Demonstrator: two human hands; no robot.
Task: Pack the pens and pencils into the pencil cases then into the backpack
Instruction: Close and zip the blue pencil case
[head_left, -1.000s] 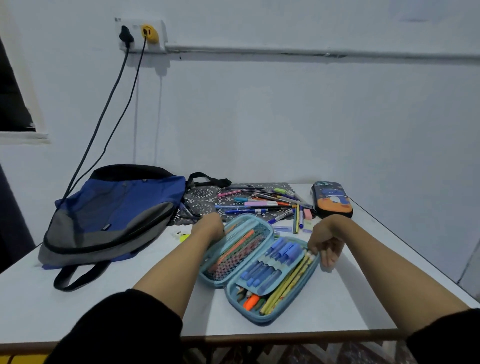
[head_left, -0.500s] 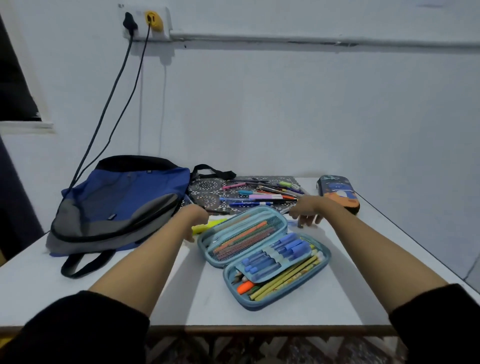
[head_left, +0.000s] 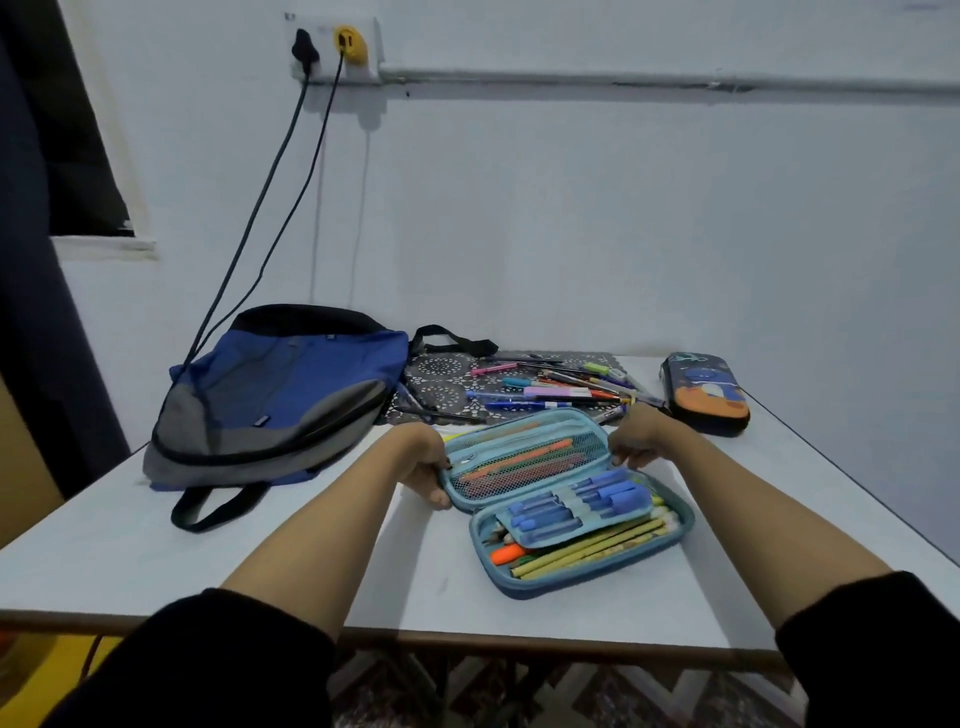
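Observation:
A light blue pencil case (head_left: 582, 577) lies open on the white table (head_left: 156, 530). Its lower half holds yellow pencils, an orange marker and blue pens under an elastic flap. The mesh lid half (head_left: 524, 457) holds orange and red pencils. My left hand (head_left: 423, 462) grips the lid's left end and my right hand (head_left: 641, 439) grips its right end. Behind lie several loose pens and pencils (head_left: 561, 389) on a dark patterned mat (head_left: 441, 374). A blue and grey backpack (head_left: 275, 400) lies at the left. A dark pencil case with an orange print (head_left: 706, 392) sits shut at the far right.
Two black cables (head_left: 270, 197) hang from a wall socket down behind the backpack. The wall stands right behind the table. The table's front edge is close to me and its right edge runs past the dark case.
Both hands came back from beside the loose pens and took hold of the two ends of the mesh lid. A yellow highlighter seen by my left hand earlier is hidden now.

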